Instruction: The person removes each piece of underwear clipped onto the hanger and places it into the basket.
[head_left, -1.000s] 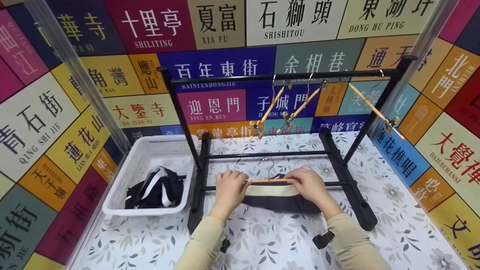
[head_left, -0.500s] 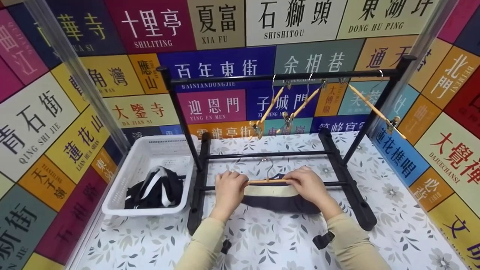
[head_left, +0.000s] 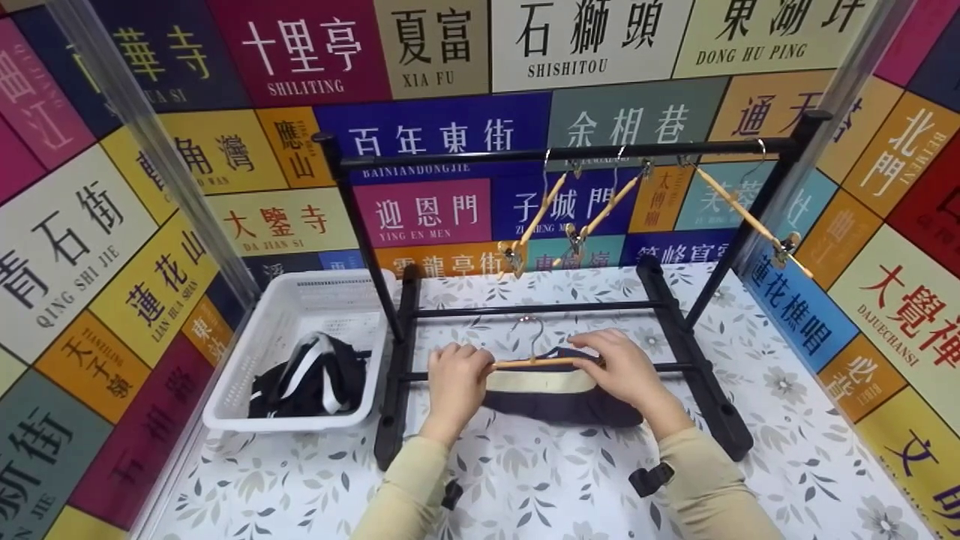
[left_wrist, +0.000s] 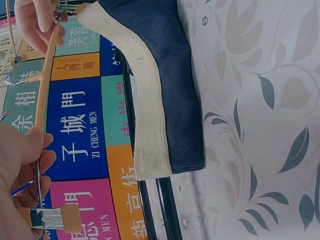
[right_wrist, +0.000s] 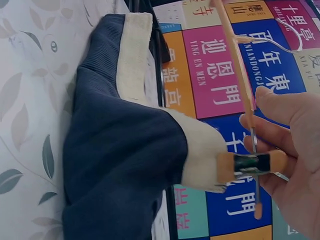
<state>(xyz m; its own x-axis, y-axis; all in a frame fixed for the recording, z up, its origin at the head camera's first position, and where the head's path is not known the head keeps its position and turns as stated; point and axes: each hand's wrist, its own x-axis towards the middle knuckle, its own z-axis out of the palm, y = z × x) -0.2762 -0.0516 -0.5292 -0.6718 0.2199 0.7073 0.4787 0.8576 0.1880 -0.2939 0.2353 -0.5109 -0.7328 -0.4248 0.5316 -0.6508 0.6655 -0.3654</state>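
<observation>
A clip hanger [head_left: 533, 364] with a wooden bar and metal hook is between the hands, inside the rack's base. My left hand [head_left: 459, 379] pinches its left part; the left clip [left_wrist: 47, 219] there has no cloth in it. At the other end my right hand [head_left: 622, 371] has fingers curled around the bar, its index finger raised. The right clip [right_wrist: 250, 166] bites one end of the cream waistband [right_wrist: 202, 150] of a dark blue ribbed garment [head_left: 562, 406], whose exact kind cannot be told. The waistband's other end hangs apart from the left clip.
A black garment rack [head_left: 465, 159] stands around the work, with 3 clip hangers [head_left: 600, 210] on its top rail. To the left, a white basket [head_left: 217, 401] holds black-and-white clothing [head_left: 315, 379]. Sign-printed walls [head_left: 450, 135] enclose the flower-patterned table [head_left: 525, 480].
My right index finger has lifted away from the hanger's right end. The hanger and its hook have shifted slightly left, while my left hand keeps its grip.
</observation>
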